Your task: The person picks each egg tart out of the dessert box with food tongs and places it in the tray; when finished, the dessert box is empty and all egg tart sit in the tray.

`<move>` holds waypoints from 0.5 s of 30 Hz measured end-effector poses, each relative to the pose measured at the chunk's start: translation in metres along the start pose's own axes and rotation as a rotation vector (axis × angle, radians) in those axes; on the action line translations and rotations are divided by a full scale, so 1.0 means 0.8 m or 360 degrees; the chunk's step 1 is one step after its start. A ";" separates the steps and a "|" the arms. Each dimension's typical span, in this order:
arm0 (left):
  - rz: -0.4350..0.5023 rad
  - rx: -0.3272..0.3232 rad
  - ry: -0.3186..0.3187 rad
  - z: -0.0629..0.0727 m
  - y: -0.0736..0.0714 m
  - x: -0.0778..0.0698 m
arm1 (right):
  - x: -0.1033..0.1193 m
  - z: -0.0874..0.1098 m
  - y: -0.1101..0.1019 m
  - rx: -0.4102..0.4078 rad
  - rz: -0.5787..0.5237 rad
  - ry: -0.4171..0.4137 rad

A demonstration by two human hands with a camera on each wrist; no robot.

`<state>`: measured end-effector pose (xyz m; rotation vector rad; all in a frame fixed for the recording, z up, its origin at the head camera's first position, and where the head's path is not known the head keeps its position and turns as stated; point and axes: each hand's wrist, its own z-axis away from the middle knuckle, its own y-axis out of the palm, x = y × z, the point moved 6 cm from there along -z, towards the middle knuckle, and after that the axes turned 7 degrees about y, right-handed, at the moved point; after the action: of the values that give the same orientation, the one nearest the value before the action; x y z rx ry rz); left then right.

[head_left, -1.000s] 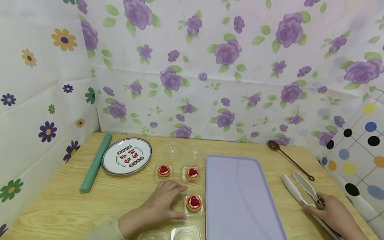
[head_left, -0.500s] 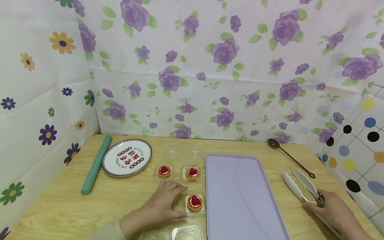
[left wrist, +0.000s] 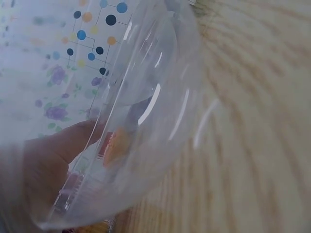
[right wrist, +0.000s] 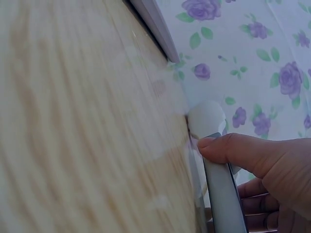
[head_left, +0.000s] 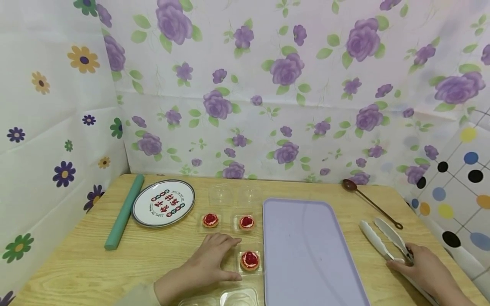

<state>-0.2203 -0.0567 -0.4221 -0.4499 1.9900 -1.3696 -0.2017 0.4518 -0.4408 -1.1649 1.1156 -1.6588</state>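
My left hand (head_left: 206,263) is spread beside a clear plastic box (head_left: 260,246) holding a red-topped tart (head_left: 250,260). Thumb and fingertips reach its left edge, overlapping it in the head view. Clear curved plastic (left wrist: 160,116) fills much of the left wrist view, with the thumb (left wrist: 73,141) seen through it. My right hand (head_left: 425,267) grips a pair of tongs (head_left: 383,244) with pale scalloped tips, which stand apart and point away over the table. In the right wrist view the thumb presses along one tong arm (right wrist: 223,194), while the other fingers curl behind it.
Two more tarts, a left one (head_left: 210,220) and a right one (head_left: 246,222), sit in clear boxes farther back. A purple tray (head_left: 306,255) lies mid-table. Around are a plate (head_left: 164,216), a green roll (head_left: 124,212), a brown ladle (head_left: 373,204) and a clear container (head_left: 239,296) in front.
The view shifts slightly with the head. Both hands stay in place, the left by the tart box and the right on the tongs.
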 end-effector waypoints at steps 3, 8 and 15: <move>-0.0029 -0.0008 0.0012 -0.001 0.001 0.000 | 0.001 -0.001 -0.002 -0.0020 0.0024 -0.0018; -0.0062 -0.0017 0.0034 -0.003 0.003 0.000 | -0.001 0.000 -0.002 0.0002 0.0010 0.0005; -0.0030 0.0003 0.0000 -0.002 0.006 0.002 | 0.001 0.001 -0.005 -0.0036 0.0002 0.0025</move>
<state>-0.2220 -0.0546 -0.4267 -0.4687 1.9887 -1.3830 -0.2017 0.4523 -0.4370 -1.1674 1.1472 -1.6610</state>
